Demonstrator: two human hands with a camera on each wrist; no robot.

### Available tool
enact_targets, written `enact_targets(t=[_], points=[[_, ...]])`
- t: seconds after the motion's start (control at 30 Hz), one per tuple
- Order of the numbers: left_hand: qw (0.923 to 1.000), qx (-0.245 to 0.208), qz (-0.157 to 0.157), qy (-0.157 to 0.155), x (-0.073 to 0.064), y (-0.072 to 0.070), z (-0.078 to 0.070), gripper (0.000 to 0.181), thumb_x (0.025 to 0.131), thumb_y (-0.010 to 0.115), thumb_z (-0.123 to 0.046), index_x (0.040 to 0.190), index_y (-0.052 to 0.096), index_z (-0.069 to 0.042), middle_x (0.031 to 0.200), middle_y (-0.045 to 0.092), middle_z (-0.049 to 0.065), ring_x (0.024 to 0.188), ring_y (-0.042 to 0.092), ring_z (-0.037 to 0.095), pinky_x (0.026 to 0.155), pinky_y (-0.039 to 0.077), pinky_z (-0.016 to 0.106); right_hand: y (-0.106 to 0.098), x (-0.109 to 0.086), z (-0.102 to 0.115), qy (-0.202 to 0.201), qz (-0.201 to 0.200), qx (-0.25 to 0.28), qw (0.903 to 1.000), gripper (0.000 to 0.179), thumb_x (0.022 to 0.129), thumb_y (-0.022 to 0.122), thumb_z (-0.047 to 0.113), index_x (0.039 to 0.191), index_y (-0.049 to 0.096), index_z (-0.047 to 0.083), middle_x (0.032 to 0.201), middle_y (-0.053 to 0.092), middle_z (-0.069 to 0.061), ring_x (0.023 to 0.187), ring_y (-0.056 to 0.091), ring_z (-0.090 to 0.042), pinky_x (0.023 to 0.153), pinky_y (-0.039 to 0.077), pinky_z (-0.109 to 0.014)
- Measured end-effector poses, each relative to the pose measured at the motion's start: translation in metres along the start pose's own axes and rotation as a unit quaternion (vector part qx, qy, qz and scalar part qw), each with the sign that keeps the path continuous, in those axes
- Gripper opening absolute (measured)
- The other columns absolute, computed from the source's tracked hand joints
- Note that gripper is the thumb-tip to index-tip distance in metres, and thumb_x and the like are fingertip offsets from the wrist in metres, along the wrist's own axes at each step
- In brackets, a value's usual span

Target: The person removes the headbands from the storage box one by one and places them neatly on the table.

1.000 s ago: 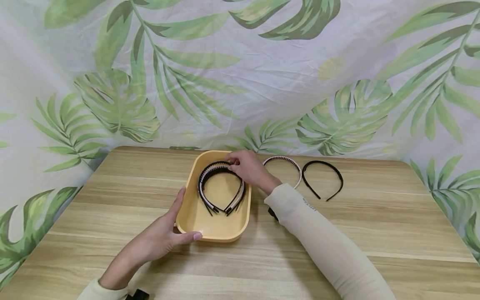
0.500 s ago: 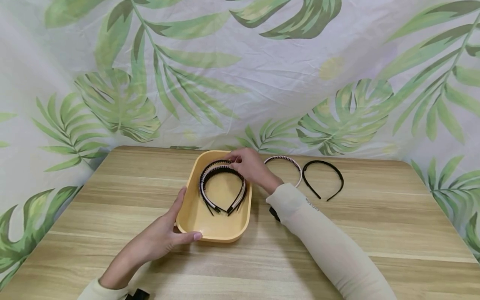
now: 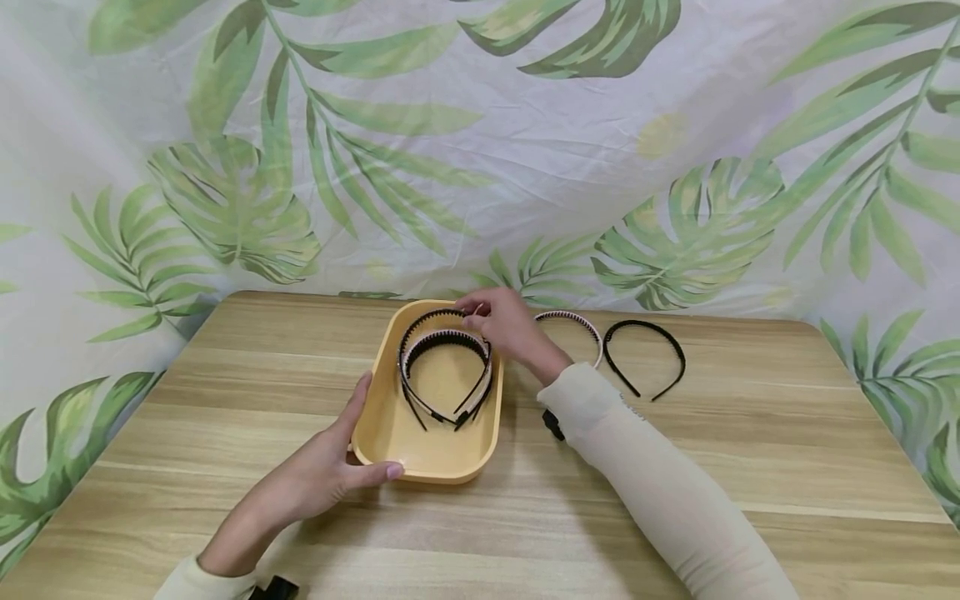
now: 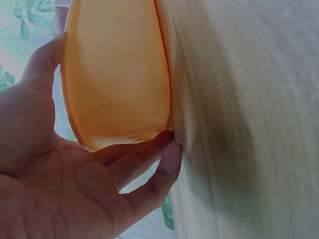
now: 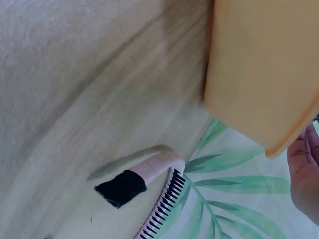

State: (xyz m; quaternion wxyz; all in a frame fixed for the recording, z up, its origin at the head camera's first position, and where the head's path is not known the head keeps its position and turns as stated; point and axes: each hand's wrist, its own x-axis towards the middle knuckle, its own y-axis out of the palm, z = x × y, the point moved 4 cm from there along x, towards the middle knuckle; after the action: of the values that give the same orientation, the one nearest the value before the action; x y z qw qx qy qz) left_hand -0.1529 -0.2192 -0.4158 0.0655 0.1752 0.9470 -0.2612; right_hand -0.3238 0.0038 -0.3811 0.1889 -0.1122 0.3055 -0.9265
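Note:
A yellow plastic bin stands on the wooden table, with several toothed headbands, black and pale, nested inside it. My left hand grips the bin's near left corner. The left wrist view shows the thumb along the rim and fingers around the bin's wall. At the bin's far right, my right hand pinches the top of a dark headband, raised above the others, its ends still low in the bin. In the right wrist view, the right hand shows partly beyond the bin's rim.
Right of the bin lie a pale pink headband, partly hidden by the right arm, and a black headband. The pink one's black-tipped end shows close up in the right wrist view. A leaf-patterned cloth hangs behind the table.
My right hand has moved slightly up and right, and the dark headband's top has risen away from the rest of the stack. The left hand and bin stay in place.

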Motion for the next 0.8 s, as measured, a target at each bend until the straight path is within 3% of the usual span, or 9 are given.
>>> enact_targets(t=[0.43,0.57,0.8], points=[[0.9999,0.016,-0.001,0.000,0.000,-0.001,-0.001,0.128,0.091,0.084,-0.035,0.167,-0.019,-0.027,0.163,0.030,0.037,0.113,0.068,0.024,0.087,0.054,0.023,-0.013,-0.005,0.005,0.004,-0.013,0.014,0.9998,0.023,0.098,0.070,0.002,0.120,0.078,0.006,0.120,0.077,-0.010,0.096,0.066,-0.023,0.074,0.053,-0.026],[0.9998,0.019,-0.003,-0.002,0.000,-0.001,-0.001,0.128,0.091,0.084,-0.035,0.167,-0.018,-0.027,0.161,0.035,0.037,0.110,0.069,0.023,0.087,0.053,0.023,-0.019,-0.005,0.006,0.005,-0.016,0.011,0.9998,0.022,0.099,0.070,0.004,0.119,0.079,0.007,0.117,0.076,-0.011,0.096,0.067,-0.023,0.076,0.053,-0.028],[0.9997,0.023,-0.005,0.000,-0.001,0.000,-0.001,0.128,0.090,0.084,-0.035,0.167,-0.018,-0.025,0.163,0.031,0.037,0.115,0.068,0.024,0.090,0.053,0.023,-0.029,-0.011,0.005,0.010,-0.014,0.004,0.9998,0.023,0.099,0.070,0.005,0.121,0.078,0.007,0.121,0.075,-0.011,0.100,0.068,-0.024,0.078,0.055,-0.029]])
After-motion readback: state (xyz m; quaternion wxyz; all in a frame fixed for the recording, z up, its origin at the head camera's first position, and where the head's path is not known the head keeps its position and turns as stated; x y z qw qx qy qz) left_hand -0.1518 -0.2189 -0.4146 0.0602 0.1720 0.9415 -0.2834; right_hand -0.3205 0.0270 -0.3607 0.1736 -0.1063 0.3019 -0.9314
